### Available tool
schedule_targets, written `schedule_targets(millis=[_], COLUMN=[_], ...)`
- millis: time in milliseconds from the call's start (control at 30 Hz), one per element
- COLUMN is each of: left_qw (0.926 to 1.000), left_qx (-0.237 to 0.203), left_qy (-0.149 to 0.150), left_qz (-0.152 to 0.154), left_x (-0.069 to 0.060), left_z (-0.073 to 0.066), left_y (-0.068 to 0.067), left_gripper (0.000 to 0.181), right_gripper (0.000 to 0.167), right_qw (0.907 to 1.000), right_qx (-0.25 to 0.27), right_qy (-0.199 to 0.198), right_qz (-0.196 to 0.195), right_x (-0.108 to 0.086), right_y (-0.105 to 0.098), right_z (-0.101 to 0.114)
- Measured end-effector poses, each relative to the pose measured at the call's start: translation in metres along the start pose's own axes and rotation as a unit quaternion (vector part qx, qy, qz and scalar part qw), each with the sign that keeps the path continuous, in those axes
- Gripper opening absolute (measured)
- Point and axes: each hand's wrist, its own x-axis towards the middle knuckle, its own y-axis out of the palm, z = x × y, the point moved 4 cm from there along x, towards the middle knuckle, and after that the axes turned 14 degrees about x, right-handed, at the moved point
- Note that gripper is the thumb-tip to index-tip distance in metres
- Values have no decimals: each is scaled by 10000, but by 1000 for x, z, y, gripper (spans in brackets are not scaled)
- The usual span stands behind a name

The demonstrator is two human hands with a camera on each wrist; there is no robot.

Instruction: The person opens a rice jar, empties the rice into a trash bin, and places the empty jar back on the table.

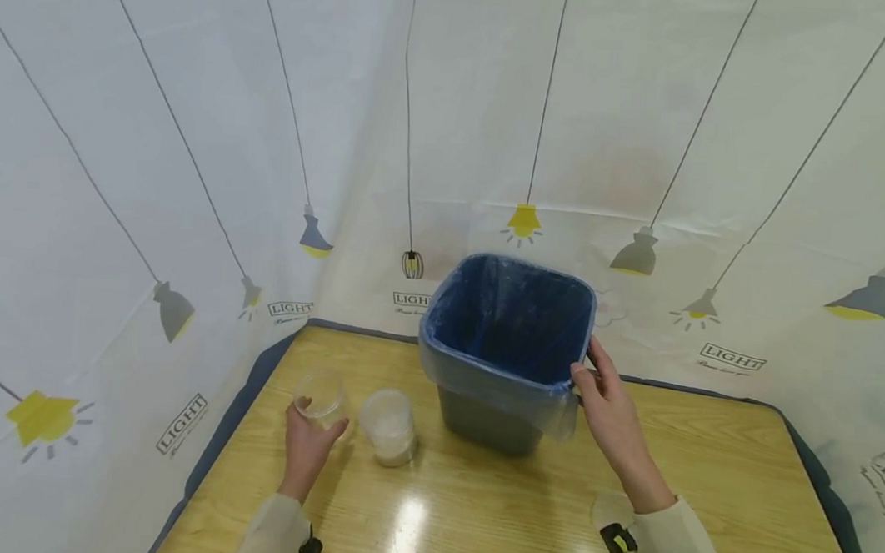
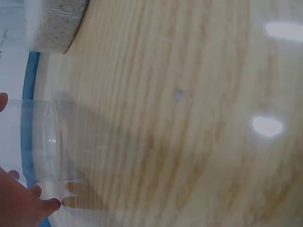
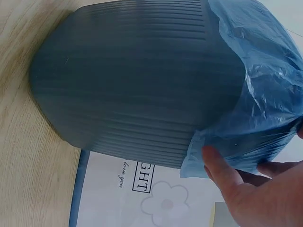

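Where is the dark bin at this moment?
In the head view, the bin is right of centre, between the partly filled container on its left and the right hand at its rim.

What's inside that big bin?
Inside the bin, a blue plastic bag covers the walls. The near rim hides the bottom, so I can't tell whether anything lies down there.

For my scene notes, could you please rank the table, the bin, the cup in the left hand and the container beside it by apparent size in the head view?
1. Table
2. Bin
3. Cup and container, unranked: they look too close in size to order.
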Motion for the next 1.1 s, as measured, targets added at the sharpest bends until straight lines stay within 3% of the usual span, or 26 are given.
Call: schedule_targets(millis=[167,300,500,667,833,967,1033,1100], left_qw=[10000,9997,9976,9946,9946,9904,9817,9662], left_qx=[47,180,304,583,647,483,369,259], left_qy=[-15,31,141,256,674,1289,1785,2375], left_qz=[47,174,599,815,459,-127,-547,-970], left_x=[0,1,-3,-10,-15,-20,-24,-28], left_z=[6,8,14,13,1,-12,-21,-33], left_y=[2,3,1,-13,-29,-37,-38,-38], left_gripper=[92,108,134,135,119,98,90,85], right_gripper=[68,67,68,66,62,61,59,57], right_qw=[9984,9971,9981,9989,9988,9989,9983,9971], right_qx=[-515,-663,-535,-272,-248,-189,-260,-394], right_qy=[-170,-333,-290,-361,-351,-278,-298,-329], right_qz=[-164,-170,-50,-89,-248,-340,-424,-560], right_x=[-1,0,-5,-10,-16,-25,-31,-40], right_y=[-4,-6,-6,-5,-8,-12,-15,-19], right_z=[0,-2,-7,-7,-11,-16,-17,-19])
